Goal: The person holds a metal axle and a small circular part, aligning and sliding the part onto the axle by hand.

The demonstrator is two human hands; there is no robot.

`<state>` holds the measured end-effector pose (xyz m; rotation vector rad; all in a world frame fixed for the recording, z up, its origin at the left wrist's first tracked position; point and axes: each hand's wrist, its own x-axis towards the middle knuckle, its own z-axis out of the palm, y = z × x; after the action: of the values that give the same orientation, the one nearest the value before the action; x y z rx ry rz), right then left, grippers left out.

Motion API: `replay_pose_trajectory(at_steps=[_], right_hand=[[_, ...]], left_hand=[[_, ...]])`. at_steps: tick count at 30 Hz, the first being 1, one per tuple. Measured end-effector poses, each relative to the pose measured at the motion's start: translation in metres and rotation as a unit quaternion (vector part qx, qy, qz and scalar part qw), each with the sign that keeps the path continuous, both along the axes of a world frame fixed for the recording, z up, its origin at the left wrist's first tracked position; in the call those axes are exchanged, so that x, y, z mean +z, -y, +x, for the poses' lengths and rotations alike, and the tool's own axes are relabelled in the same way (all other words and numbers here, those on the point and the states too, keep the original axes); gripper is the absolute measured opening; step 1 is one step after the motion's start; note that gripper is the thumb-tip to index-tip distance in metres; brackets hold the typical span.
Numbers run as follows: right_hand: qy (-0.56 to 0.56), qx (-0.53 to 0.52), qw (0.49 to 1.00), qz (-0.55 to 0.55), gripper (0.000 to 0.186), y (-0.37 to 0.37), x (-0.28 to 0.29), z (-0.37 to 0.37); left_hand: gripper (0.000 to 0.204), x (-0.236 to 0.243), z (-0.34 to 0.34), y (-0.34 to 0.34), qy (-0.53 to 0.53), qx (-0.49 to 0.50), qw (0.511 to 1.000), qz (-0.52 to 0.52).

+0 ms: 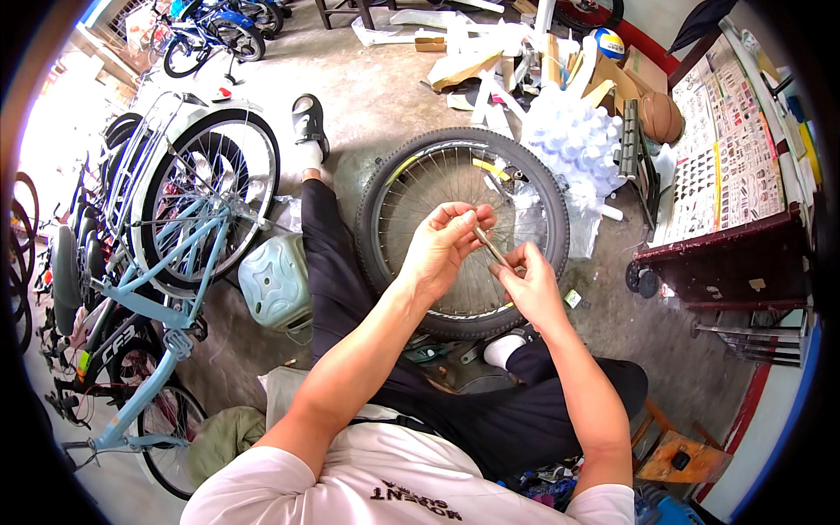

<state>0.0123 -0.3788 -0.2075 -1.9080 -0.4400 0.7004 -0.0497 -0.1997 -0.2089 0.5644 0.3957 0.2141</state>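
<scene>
Concrete floor (376,103) under bike wheel (367,223); thin rod (493,248) held above it. L hand (440,247) pinches far end, R hand (532,284) near end, both almost closed. Rec.: grips firm but light, rod steady to avoid a drop

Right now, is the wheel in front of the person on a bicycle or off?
Off: the wheel shows no bicycle frame around it; the light-blue bicycle is apart, to the left.
</scene>
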Motion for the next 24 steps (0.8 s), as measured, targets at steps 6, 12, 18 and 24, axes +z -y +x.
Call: replay_pose_trajectory(at_steps=[6, 12, 18, 24], right_hand=[[-0.055, -0.008, 0.997, 0.048, 0.026, 0.003, -0.010, 0.005], [0.038, -0.027, 0.999, 0.022, 0.031, -0.002, -0.010, 0.000], [-0.136, -0.006, 0.990, 0.034, 0.032, 0.001, -0.007, 0.009], [0.028, -0.005, 1.000, -0.003, 0.034, -0.001, -0.008, 0.002]], left_hand=[[0.017, 0.007, 0.002, 0.000, 0.003, 0.000, 1.000, -0.001], [0.018, 0.002, 0.002, 0.000, -0.003, -0.003, 1.000, -0.001], [0.013, 0.002, 0.003, -0.001, -0.003, 0.000, 1.000, -0.001], [0.014, 0.000, 0.003, 0.002, -0.010, -0.007, 1.000, 0.002]])
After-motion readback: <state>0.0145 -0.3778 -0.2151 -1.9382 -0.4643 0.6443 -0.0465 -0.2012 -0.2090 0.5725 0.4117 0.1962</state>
